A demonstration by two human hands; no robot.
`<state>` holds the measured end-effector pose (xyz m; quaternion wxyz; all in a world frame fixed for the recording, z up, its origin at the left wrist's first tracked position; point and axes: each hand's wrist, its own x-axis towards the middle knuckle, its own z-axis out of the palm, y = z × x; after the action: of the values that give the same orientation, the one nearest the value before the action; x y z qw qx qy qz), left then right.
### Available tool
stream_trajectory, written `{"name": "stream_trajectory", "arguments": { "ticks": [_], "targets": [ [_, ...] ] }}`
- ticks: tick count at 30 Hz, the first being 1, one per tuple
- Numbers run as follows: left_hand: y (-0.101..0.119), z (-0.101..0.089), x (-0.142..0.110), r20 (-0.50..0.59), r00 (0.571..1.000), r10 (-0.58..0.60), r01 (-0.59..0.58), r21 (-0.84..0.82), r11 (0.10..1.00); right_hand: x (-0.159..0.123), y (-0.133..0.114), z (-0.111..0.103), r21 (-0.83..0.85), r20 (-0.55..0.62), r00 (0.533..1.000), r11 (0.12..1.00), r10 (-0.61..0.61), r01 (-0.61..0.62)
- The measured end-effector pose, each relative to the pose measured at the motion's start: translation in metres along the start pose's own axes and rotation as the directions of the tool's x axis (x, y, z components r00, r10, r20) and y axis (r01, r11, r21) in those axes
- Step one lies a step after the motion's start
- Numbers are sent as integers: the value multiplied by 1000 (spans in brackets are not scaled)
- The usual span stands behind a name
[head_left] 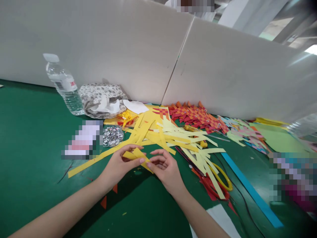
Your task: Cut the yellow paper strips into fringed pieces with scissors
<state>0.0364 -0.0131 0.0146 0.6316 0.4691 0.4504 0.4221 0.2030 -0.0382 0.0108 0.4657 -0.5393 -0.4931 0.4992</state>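
Note:
Between my hands, above the green table (99, 218), are yellow paper strips (138, 154) that cross each other. My left hand (123, 162) pinches them between thumb and fingers from the left. From the right, my right hand (164, 167) has its thumb and fingers closed on the lower right end of a strip. Just beyond lie loose yellow strips (146, 127) and pale green-yellow strips (190, 142) in a tangled heap. Woven red and orange paper fish (195, 115) are piled behind the heap.
A water bottle (64, 87) and a patterned cloth bag (101, 94) stand at the back left by a grey partition (99, 43). Nearer are a bag of googly eyes (112, 136) and a blurred-out phone (84, 138). Scissors (218, 188) and a blue strip (252, 190) lie right.

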Motion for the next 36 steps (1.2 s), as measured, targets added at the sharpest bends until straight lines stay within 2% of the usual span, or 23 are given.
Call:
{"name": "stream_trajectory", "arguments": {
  "ticks": [3, 6, 8, 18, 26, 36],
  "targets": [
    [-3, 0, 1, -5, 999, -32, 31, -109, 994, 1, 2, -2, 11, -88, 996, 1000, -28, 29],
    [-7, -3, 3, -80, 995, -60, 46, -165, 985, 1, 3, -3, -11, -116, 993, 999, -37, 36],
    [-8, -4, 4, -115, 992, -62, 41, -174, 984, 1, 3, -3, -23, -101, 994, 999, -30, 28],
    [-4, -3, 4, -79, 995, -61, 52, -111, 992, -1, 2, -3, -89, -14, 999, 996, -32, 30],
    [-2, -5, 3, -87, 995, -39, 32, -73, 997, -3, 2, -1, -100, -6, 1000, 995, 2, -3],
    [-2, -5, 2, -87, 995, -48, 39, -101, 994, -3, 1, -1, -101, -6, 1000, 995, 3, -4]
  ]
}}
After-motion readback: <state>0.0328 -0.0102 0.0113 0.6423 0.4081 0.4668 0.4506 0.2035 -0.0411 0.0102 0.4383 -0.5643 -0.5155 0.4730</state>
